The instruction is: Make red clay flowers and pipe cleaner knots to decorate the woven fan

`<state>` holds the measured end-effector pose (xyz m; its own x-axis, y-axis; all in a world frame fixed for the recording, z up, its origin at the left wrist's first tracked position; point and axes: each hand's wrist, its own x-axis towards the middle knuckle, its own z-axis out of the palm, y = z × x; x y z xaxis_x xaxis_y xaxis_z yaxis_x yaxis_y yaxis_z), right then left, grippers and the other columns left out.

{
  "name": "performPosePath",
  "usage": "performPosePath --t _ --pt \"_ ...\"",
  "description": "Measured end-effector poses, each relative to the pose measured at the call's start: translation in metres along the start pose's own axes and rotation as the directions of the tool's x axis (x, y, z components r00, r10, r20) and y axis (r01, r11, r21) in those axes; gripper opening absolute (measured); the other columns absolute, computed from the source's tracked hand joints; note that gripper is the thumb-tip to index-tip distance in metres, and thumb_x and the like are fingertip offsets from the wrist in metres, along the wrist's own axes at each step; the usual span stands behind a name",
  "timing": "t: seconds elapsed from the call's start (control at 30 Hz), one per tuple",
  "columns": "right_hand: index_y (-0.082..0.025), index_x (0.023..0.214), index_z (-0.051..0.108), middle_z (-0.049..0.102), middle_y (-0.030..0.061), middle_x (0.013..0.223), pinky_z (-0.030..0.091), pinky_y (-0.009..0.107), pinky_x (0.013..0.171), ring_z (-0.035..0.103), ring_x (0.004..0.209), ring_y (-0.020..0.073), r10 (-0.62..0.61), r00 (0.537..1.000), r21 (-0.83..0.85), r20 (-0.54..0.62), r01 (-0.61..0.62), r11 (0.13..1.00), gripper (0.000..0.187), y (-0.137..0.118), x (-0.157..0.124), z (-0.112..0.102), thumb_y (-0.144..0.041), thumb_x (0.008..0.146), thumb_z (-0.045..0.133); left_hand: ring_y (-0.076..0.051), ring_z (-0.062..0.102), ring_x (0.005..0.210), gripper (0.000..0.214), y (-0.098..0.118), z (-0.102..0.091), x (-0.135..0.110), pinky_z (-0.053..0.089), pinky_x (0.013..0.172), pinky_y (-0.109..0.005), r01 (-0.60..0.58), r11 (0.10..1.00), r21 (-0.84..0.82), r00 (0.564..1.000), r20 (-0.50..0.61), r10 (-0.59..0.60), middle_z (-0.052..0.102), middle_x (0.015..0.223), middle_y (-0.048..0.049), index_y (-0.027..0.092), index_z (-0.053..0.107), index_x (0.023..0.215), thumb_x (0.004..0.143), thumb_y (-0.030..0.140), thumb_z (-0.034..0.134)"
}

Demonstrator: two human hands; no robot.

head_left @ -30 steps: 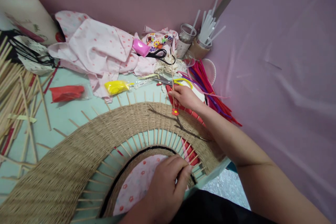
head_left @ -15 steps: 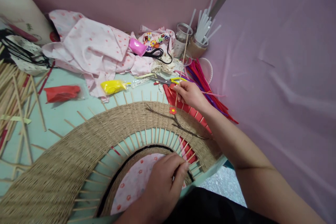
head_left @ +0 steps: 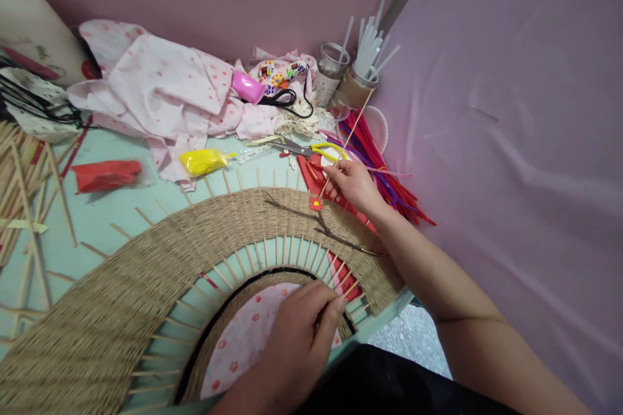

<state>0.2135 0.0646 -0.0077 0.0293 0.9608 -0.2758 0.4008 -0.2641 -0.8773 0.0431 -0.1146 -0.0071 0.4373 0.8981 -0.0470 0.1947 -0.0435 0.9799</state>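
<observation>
A large woven straw ring (head_left: 160, 259) with thin wooden spokes lies across the pale green table (head_left: 104, 211). My right hand (head_left: 353, 185) pinches a thin wooden stick (head_left: 346, 142) that slants up to the right, its lower end beside a small red flower (head_left: 316, 204) on the weave. A dark twig (head_left: 321, 227) lies on the straw just below. My left hand (head_left: 296, 343) rests palm down on the ring's inner edge, fingers curled together over the spokes and the pink flowered cloth (head_left: 243, 343) in the middle.
Yellow-handled scissors (head_left: 311, 149), red and purple pipe cleaners (head_left: 384, 165), cups of white sticks (head_left: 360, 74), a yellow packet (head_left: 204, 161), a red packet (head_left: 104, 175) and heaped pink fabric (head_left: 160, 94) sit behind. Loose wooden sticks (head_left: 24, 194) lie at left. Pink walls close the right and back.
The stick in my right hand has tipped from upright to slanting right, and its end has lifted off the red flower. My left hand has stayed put.
</observation>
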Motion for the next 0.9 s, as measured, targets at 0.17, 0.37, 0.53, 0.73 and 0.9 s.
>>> performPosePath --t 0.17,0.37,0.53,0.73,0.9 --pt "-0.02 0.067 0.052 0.063 -0.0022 0.05 0.043 0.018 0.036 0.055 0.038 0.0091 -0.016 1.0 0.008 0.016 0.016 1.0 0.028 0.004 0.002 0.0 -0.033 0.09 0.06 -0.014 0.051 0.065 0.032 0.0 -0.001 -0.001 0.038 0.061 -0.026 0.004 1.0 -0.002 1.0 0.009 -0.004 0.053 0.065 -0.0006 0.019 0.049 0.069 0.097 0.029 0.038" --pt "-0.021 0.067 0.051 0.064 -0.0008 0.051 0.044 0.019 0.037 0.056 0.039 0.01 -0.026 0.999 0.0 0.026 0.026 1.0 0.031 0.008 0.003 0.0 -0.042 0.088 0.062 -0.013 0.051 0.064 0.031 0.0 -0.001 -0.002 0.038 0.061 -0.026 0.002 1.0 -0.007 1.0 0.006 -0.002 0.054 0.066 -0.0005 0.019 0.049 0.069 0.097 0.028 0.039" --pt "-0.021 0.066 0.051 0.064 -0.0011 0.051 0.043 0.018 0.036 0.056 0.039 0.0098 -0.029 0.999 -0.007 0.032 0.029 1.0 0.031 0.009 0.003 0.0 -0.041 0.088 0.062 -0.013 0.05 0.064 0.031 0.0 -0.001 -0.001 0.037 0.061 -0.025 -0.003 1.0 0.004 1.0 0.003 0.003 0.053 0.066 -0.0002 0.019 0.048 0.069 0.097 0.028 0.039" --pt "-0.021 0.066 0.05 0.064 -0.0018 0.051 0.043 0.018 0.036 0.056 0.038 0.0099 -0.033 0.999 -0.002 0.02 0.033 0.999 0.029 0.011 0.003 0.003 -0.037 0.088 0.061 -0.013 0.05 0.065 0.031 0.0 0.0 0.0 0.037 0.061 -0.025 -0.005 1.0 0.009 1.0 0.009 0.005 0.053 0.066 -0.0002 0.019 0.048 0.069 0.097 0.027 0.039" --pt "-0.021 0.067 0.05 0.064 -0.0015 0.052 0.044 0.02 0.037 0.056 0.039 0.0106 -0.033 0.999 0.007 0.012 0.033 0.999 0.032 0.006 0.0 0.0 -0.043 0.086 0.063 -0.013 0.05 0.065 0.031 0.001 0.0 0.0 0.038 0.061 -0.025 -0.006 1.0 0.01 1.0 0.005 0.006 0.053 0.066 -0.0004 0.019 0.048 0.069 0.097 0.028 0.039"
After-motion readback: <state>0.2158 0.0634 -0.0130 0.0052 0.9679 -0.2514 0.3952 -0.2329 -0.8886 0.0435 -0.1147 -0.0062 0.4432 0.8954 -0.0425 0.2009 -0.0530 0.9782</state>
